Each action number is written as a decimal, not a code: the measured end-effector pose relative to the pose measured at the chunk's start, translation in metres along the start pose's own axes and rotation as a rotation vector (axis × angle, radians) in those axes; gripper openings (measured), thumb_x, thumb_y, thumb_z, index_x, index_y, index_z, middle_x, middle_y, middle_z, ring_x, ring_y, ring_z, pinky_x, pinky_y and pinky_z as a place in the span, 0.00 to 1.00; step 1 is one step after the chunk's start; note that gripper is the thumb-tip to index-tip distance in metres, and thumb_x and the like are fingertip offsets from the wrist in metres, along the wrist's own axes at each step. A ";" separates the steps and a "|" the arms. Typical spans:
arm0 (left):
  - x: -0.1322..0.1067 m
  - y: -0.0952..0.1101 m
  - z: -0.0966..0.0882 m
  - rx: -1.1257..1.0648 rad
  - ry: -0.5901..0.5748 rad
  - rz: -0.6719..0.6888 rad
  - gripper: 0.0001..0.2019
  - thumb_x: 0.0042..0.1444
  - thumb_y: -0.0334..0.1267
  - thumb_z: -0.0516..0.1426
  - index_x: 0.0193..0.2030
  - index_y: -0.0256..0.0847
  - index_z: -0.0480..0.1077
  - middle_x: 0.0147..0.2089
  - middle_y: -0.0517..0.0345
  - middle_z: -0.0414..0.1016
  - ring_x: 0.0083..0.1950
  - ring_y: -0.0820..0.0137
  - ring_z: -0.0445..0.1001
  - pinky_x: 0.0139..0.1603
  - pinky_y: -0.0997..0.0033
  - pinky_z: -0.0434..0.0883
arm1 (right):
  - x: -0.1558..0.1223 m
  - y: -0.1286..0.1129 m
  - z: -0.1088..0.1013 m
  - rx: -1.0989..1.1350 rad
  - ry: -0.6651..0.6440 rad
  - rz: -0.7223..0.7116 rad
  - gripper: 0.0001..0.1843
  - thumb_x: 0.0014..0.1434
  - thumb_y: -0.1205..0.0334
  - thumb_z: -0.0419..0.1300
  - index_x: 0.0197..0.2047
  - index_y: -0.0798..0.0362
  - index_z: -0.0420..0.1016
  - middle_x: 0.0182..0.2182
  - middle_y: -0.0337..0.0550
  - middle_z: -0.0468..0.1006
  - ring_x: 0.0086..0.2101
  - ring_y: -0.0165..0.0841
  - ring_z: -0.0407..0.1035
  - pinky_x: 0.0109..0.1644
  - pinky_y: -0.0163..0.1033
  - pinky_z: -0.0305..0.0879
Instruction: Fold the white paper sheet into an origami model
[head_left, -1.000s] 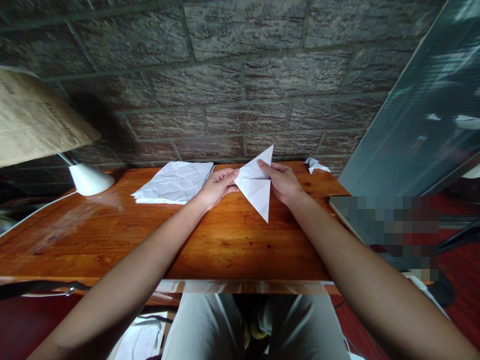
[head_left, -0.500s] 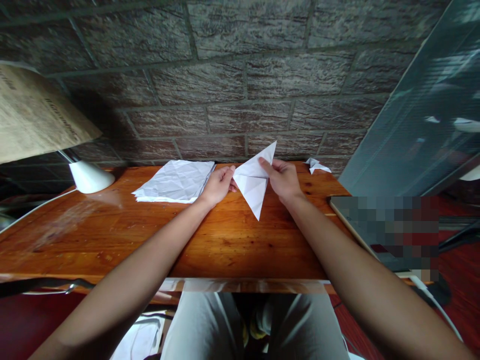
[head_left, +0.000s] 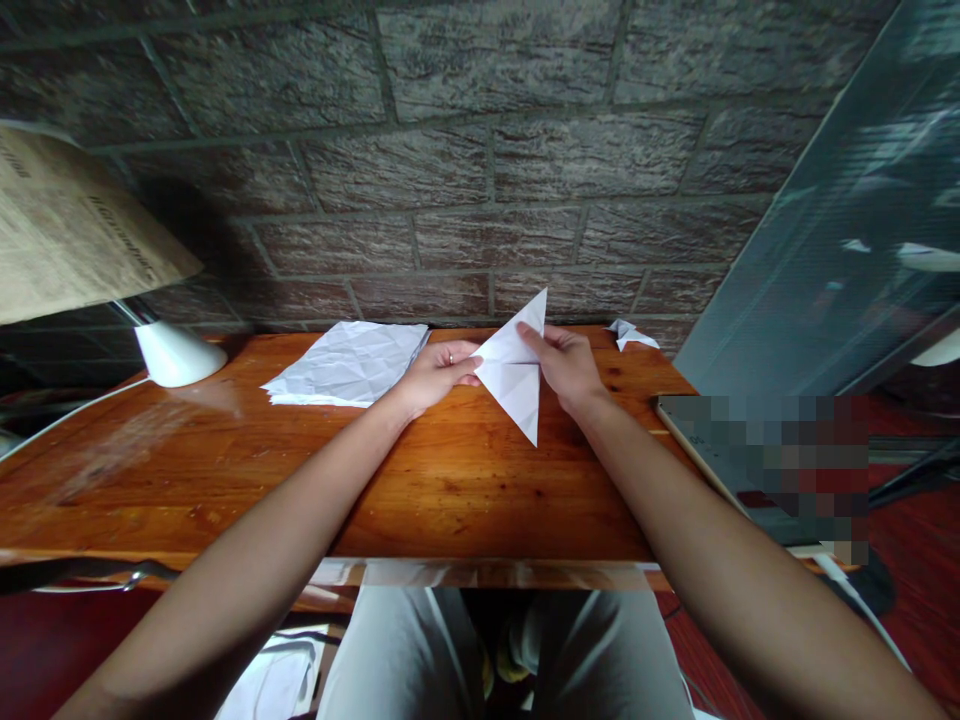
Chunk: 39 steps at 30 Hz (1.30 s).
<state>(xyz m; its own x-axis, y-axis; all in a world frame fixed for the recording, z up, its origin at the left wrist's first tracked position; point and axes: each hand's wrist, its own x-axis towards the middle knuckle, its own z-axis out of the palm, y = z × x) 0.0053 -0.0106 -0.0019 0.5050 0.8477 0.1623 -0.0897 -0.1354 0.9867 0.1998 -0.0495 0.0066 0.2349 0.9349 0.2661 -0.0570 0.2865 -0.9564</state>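
So I'm standing here watching, and the folded paper (head_left: 517, 378) is right around the middle of the frame, over the wooden desk (head_left: 450, 490), one point up toward the brick wall (head_left: 555, 150), another down toward the person. Looks lifted off the wood, though I can't swear the bottom tip isn't touching. Left hand (head_left: 439, 375) has thumb and fingers pinching the left corner; right hand (head_left: 566, 365) has its thumb flat on the upper flap, other fingers tucked behind the right edge, so that's a pinch too. I'd guess it weighs basically nothing, crisp along the folds but floppy at those thin points, and easy to crease wrong or tear if you squeeze hard. Imo hold it where layers meet, at that left corner and near the middle crease, not by the tips. Crinkled paper stack (head_left: 352, 362) sits left of centre, small folded piece (head_left: 631, 335) back right.
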 end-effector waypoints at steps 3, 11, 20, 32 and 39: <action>0.000 0.001 -0.002 -0.029 -0.010 -0.005 0.22 0.42 0.51 0.73 0.39 0.37 0.81 0.39 0.53 0.83 0.38 0.69 0.78 0.44 0.67 0.76 | 0.001 -0.001 -0.002 0.010 -0.029 0.029 0.25 0.45 0.38 0.72 0.32 0.53 0.82 0.33 0.44 0.85 0.32 0.35 0.75 0.35 0.38 0.67; -0.002 0.003 0.000 0.012 0.091 0.032 0.21 0.43 0.49 0.73 0.40 0.37 0.82 0.39 0.52 0.84 0.38 0.68 0.78 0.42 0.68 0.73 | -0.001 -0.001 -0.002 0.113 -0.133 0.150 0.22 0.41 0.45 0.77 0.34 0.51 0.84 0.36 0.43 0.86 0.33 0.33 0.76 0.40 0.39 0.73; -0.004 0.003 0.003 0.166 0.008 0.081 0.17 0.46 0.48 0.71 0.36 0.38 0.81 0.37 0.55 0.83 0.35 0.68 0.77 0.38 0.70 0.69 | -0.002 -0.010 -0.004 0.166 -0.136 0.158 0.19 0.42 0.49 0.78 0.35 0.51 0.85 0.35 0.41 0.86 0.34 0.31 0.76 0.42 0.37 0.72; -0.005 0.003 0.005 0.163 -0.029 0.086 0.19 0.45 0.47 0.72 0.40 0.38 0.80 0.38 0.55 0.83 0.36 0.67 0.77 0.40 0.69 0.71 | 0.002 -0.010 -0.006 0.192 -0.081 0.127 0.22 0.40 0.48 0.78 0.37 0.49 0.83 0.35 0.39 0.85 0.37 0.33 0.77 0.42 0.38 0.72; -0.007 -0.001 0.013 0.141 -0.085 -0.012 0.18 0.43 0.45 0.72 0.38 0.37 0.79 0.34 0.59 0.81 0.32 0.71 0.74 0.36 0.72 0.67 | -0.003 -0.008 0.002 0.190 -0.095 0.104 0.23 0.40 0.47 0.77 0.39 0.50 0.83 0.36 0.40 0.86 0.36 0.34 0.77 0.43 0.40 0.73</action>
<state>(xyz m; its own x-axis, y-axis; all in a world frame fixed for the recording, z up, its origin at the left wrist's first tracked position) 0.0130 -0.0226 -0.0043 0.5767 0.8041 0.1445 0.0350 -0.2011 0.9790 0.1975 -0.0543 0.0137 0.1260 0.9744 0.1863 -0.2600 0.2137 -0.9417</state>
